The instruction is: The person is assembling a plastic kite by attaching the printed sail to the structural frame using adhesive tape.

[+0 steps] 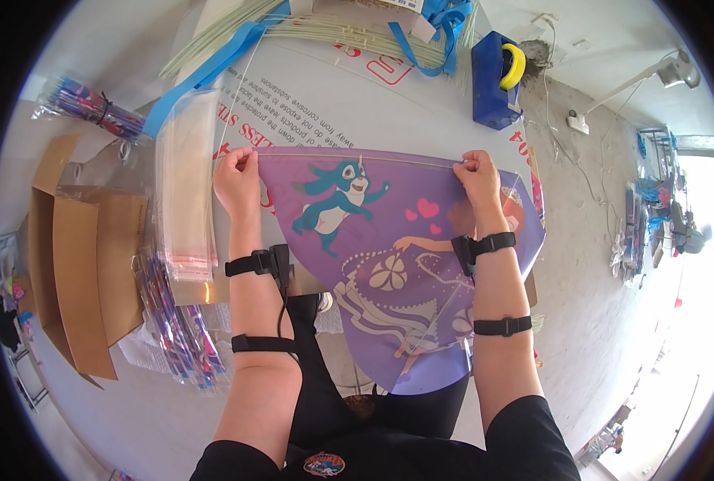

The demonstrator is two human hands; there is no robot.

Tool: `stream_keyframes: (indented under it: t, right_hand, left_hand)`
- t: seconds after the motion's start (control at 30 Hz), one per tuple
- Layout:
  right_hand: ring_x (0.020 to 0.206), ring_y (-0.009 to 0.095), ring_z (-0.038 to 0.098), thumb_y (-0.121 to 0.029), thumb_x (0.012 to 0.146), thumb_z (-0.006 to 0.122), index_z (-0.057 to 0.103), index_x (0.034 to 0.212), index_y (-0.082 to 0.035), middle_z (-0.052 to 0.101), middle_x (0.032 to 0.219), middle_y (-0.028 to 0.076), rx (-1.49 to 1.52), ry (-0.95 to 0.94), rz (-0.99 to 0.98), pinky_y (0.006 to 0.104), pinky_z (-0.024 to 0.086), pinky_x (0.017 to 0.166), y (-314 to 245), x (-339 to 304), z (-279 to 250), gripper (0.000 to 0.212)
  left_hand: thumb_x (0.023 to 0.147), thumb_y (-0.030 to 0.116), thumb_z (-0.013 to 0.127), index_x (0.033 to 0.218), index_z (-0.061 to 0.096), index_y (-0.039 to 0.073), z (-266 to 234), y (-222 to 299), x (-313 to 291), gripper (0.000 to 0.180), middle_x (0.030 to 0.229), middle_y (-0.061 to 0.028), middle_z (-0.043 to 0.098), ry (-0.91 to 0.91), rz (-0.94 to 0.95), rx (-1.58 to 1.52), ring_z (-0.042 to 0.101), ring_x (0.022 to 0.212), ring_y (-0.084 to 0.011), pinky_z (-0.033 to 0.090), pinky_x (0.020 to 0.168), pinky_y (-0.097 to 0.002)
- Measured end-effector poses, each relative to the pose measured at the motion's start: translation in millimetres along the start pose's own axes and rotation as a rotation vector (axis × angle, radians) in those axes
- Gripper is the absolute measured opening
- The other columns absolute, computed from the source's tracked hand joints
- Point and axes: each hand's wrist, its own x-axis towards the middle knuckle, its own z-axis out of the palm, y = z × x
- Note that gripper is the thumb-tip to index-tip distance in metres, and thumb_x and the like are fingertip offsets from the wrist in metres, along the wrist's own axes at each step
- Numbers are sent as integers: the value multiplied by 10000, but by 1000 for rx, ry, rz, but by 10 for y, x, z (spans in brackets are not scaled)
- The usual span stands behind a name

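Observation:
A purple kite (317, 240), printed with a blue cartoon animal, pink hearts and a figure in a pale dress, is spread over the near part of the table and hangs down over my lap. Along its far edge runs a thin pale rod (317, 155). My left hand (237, 180) is closed in a pinch at the kite's left corner, on the rod's end. Farther right, my right hand (479, 183) pinches the same edge and rod between thumb and fingers. My right forearm covers part of the printed figure.
Bundled thin pale rods (349, 34) and blue ribbon (188, 88) lie at the table's far side. A blue tape dispenser (489, 96) stands far right. Clear plastic bags (184, 176) are stacked left, beside an open cardboard box (84, 272) and packaged bundles (176, 321).

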Motion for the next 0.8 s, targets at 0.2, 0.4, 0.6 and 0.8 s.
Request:
stream_keyframes:
  t: [0.2, 0.4, 0.6, 0.8]
  right_hand:
    - [734, 174, 633, -169, 716, 749, 603, 994, -51, 666, 764, 43, -46, 20, -51, 308, 490, 687, 36, 15, 16, 335]
    - [745, 182, 640, -192, 707, 764, 603, 984, -57, 666, 766, 42, -70, 24, -43, 317, 494, 693, 26, 18, 20, 347]
    - [755, 188, 641, -208, 698, 777, 604, 982, -66, 662, 778, 37, -105, 25, -13, 321, 498, 696, -11, 12, 26, 361]
    - [756, 195, 641, -215, 687, 786, 601, 976, -65, 662, 785, 42, -136, 40, -38, 326, 503, 705, -51, -15, 23, 375]
  left_hand:
    - [810, 140, 685, 902, 694, 42, 9, 6, 1, 135, 786, -52, 656, 10, 10, 44, 615, 689, -161, 489, 669, -300]
    - [807, 141, 687, 887, 690, 44, 4, 58, -11, 126, 789, -52, 658, 16, 7, 45, 617, 691, -161, 492, 669, -298]
    - [799, 146, 692, 890, 688, 39, 10, 40, -9, 141, 793, -56, 662, 15, 22, 65, 620, 689, -166, 495, 666, -299]
    - [791, 138, 694, 889, 686, 38, 3, 65, -16, 140, 786, -62, 664, 12, -2, 51, 625, 692, -174, 495, 666, -304]
